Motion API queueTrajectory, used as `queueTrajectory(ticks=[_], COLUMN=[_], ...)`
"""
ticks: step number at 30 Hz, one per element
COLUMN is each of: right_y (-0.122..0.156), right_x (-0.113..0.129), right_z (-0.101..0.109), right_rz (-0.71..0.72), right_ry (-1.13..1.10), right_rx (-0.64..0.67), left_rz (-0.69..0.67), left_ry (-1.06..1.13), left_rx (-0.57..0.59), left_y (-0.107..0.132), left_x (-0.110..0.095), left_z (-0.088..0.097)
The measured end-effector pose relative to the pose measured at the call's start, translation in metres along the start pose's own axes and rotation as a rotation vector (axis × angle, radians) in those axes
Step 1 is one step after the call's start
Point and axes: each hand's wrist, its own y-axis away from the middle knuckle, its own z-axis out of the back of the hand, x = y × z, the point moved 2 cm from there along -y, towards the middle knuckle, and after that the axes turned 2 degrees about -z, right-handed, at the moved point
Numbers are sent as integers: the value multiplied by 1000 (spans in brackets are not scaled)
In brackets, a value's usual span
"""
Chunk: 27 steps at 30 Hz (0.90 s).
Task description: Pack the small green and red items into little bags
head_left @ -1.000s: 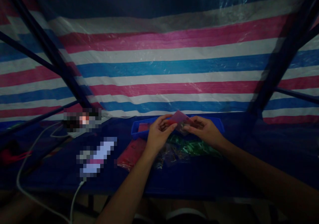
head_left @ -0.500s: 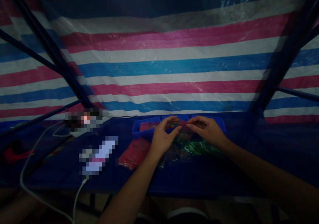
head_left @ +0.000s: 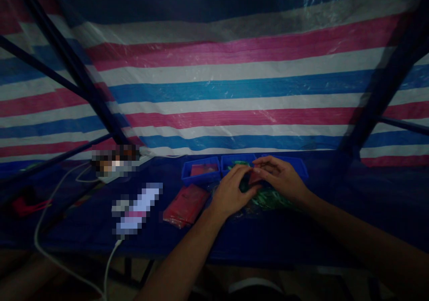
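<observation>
My right hand [head_left: 281,176] pinches a small red plastic bag [head_left: 255,176] above the table. From the other side my left hand [head_left: 234,190] meets the bag with curled fingers, its thumb lower and apart from them. Whatever the left fingertips hold is hidden. Beneath the hands lies a pile of green wrapped pieces [head_left: 273,199], partly covered by the right hand. A stack of red plastic bags [head_left: 186,205] rests left of my left wrist.
Behind the hands stand a left blue tray [head_left: 201,178] with red bags, a middle blue tray [head_left: 224,161] with green pieces and a right blue tray [head_left: 300,165]. A blurred-out phone [head_left: 139,209] with a white cable [head_left: 110,252] and a power strip [head_left: 114,176] lie left.
My left hand has moved right, up to the bag in my right hand. The green piece that showed at its fingertips is out of sight. The view has shifted slightly.
</observation>
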Motion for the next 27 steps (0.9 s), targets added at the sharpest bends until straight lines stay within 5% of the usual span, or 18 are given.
queueTrajectory(ticks=[3,8,17,27], right_y=[1,-2,-11,-10], right_x=[3,8,-12,-9], right_z=[2,14,15,15], right_rz=[-21,116,52,14], right_ry=[-22,151,229,60], right_rx=[5,-195,53,-76], left_rz=[28,105,232,245], left_ry=[16,81,114,238], left_rx=[-21,-128,-45,-59], left_y=[-1,-2,-1,1], left_x=[3,4,19,19], left_z=[3,8,2,-2])
